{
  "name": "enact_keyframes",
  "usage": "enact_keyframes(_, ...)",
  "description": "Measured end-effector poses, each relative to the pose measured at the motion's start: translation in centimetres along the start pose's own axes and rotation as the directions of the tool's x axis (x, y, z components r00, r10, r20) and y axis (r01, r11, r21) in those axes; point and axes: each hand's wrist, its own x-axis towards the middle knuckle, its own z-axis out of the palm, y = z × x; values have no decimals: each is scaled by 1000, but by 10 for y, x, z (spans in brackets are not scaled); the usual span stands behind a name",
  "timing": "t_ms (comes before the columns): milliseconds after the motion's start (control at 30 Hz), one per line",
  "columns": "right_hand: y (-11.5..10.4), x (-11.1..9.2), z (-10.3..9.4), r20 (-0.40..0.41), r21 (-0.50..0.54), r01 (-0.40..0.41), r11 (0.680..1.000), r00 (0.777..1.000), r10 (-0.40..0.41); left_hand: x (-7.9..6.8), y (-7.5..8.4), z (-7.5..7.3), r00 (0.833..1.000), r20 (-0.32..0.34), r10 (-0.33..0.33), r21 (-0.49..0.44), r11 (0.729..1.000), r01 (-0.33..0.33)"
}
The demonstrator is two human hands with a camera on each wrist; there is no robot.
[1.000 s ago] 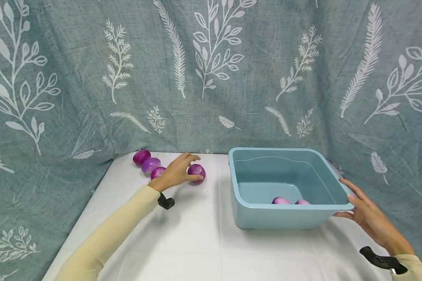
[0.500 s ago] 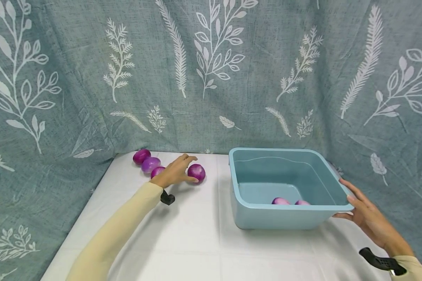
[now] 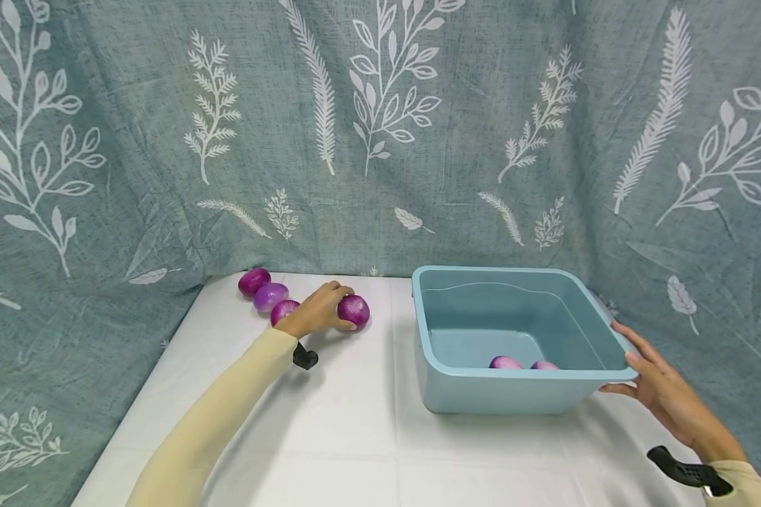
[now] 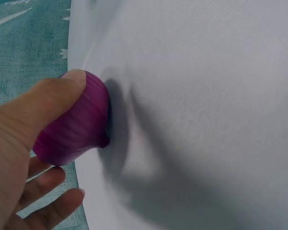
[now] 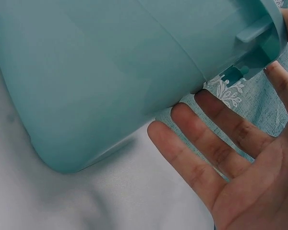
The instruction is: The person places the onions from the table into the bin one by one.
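Right hand [image 3: 672, 401] pinches the rim of the blue tub [image 3: 501, 393] at its 4 o'clock corner; two onions [image 3: 505, 362] inside, by the 6 o'clock wall. Left hand [image 3: 317, 312] grips a purple onion [image 3: 354, 312] on the white table [image 3: 355, 422], tub's 9 o'clock. Three more onions [image 3: 270, 298]: that hand's 10 o'clock.

Upper L & ctr of frame are filled by the teal tub [image 5: 96, 76], rounded corner shown lower L. Tub rim [image 5: 279, 26], upper R, is held betw. two digits of the R hand [image 5: 254, 184], lower R; three other fingers [image 5: 185, 155] are stretched twd tub's underside, contact unclear. White surface [image 5: 149, 191] is seen at bottom, leaf-print fabric [image 5: 257, 96] mid-R.
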Motion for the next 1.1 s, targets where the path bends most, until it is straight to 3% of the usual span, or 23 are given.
enact_keyframes(333, -2, -1, -2, -5, -25, -2, 1000, 1000, 2, 1, 1, 4, 999, 15, -38, 2, 999, 38)
enact_keyframes(600, -5, -2, -2, -11, -52, -23, 998, 1000, 23, 2, -2, 7, 999, 5, -49, -71, 996, 49)
enact_keyframes(833, -3, -2, -1, -14, -43, -20, 999, 1000, 19, -1, -1, 6, 997, 4, -77, -51, 996, 77)
enact_keyframes(1100, -2, -1, -2, -13, -35, -10, 999, 1000, 10, -5, -2, -2, 999, -17, -50, -52, 997, 49)
